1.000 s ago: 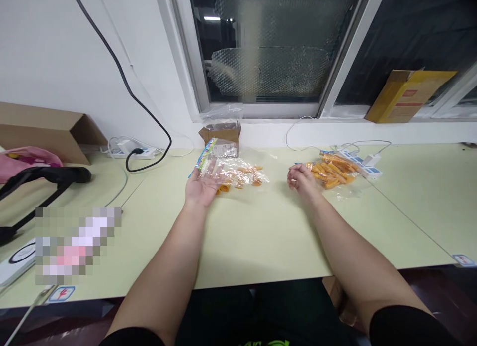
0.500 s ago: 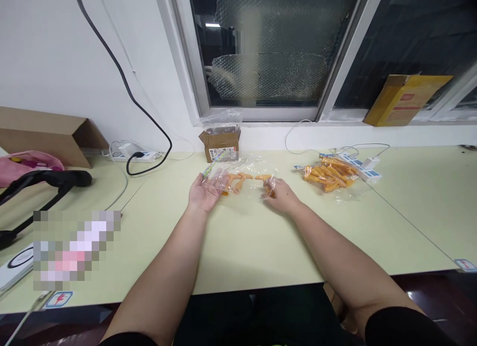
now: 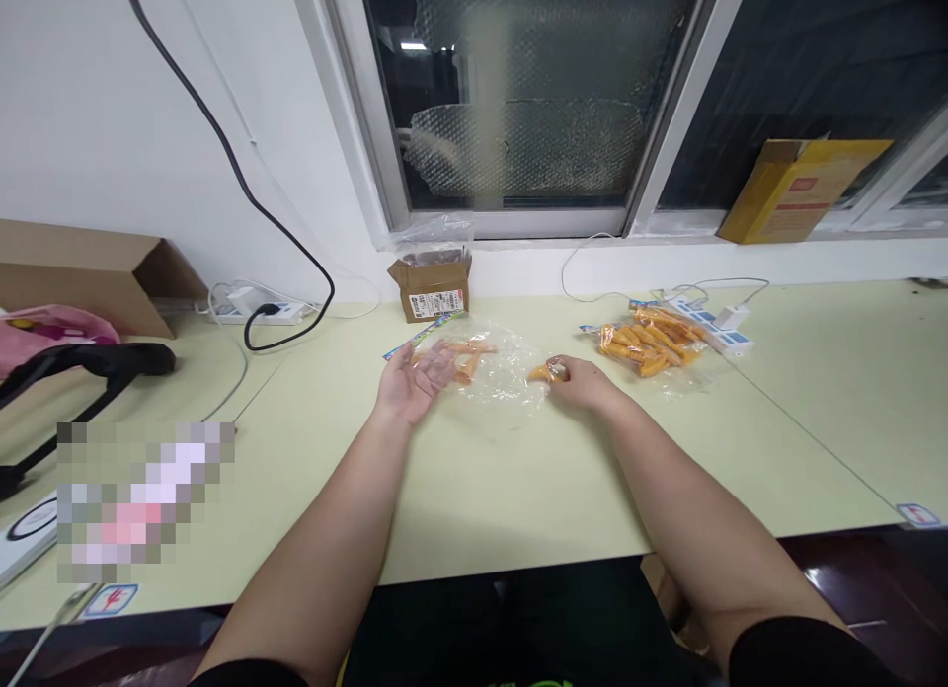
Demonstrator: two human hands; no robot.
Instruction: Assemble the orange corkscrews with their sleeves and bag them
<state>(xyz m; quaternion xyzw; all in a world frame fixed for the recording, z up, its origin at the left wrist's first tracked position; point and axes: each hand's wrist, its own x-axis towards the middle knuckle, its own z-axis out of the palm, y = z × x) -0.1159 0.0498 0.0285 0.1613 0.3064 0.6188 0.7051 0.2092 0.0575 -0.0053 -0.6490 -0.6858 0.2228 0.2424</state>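
Note:
My left hand (image 3: pixel 415 383) lies palm up with its fingers stretched out and apart, against a clear plastic bag (image 3: pixel 508 386). The bag's patterned edge strip (image 3: pixel 436 330) runs behind the thumb. Inside the film, in front of the fingertips, are a few orange T-shaped pieces (image 3: pixel 465 369), partly blurred by glare. My right hand (image 3: pixel 584 381) is closed on another orange piece (image 3: pixel 542 373) at the bag's right side. Its fingers hide the far end of that piece, and I cannot tell if film still covers it.
A second clear bag of orange sticks (image 3: pixel 652 340) lies to the right beside a power strip (image 3: pixel 722 324). A small cardboard box (image 3: pixel 434 290) stands against the wall. On the left are a black frame (image 3: pixel 111 361), a black cable (image 3: pixel 256 198) and a larger carton (image 3: pixel 74 263).
My right hand has moved slightly right, away from the left, with the orange piece in its fingers. The left hand's fingers have spread, and the strip now reaches further left.

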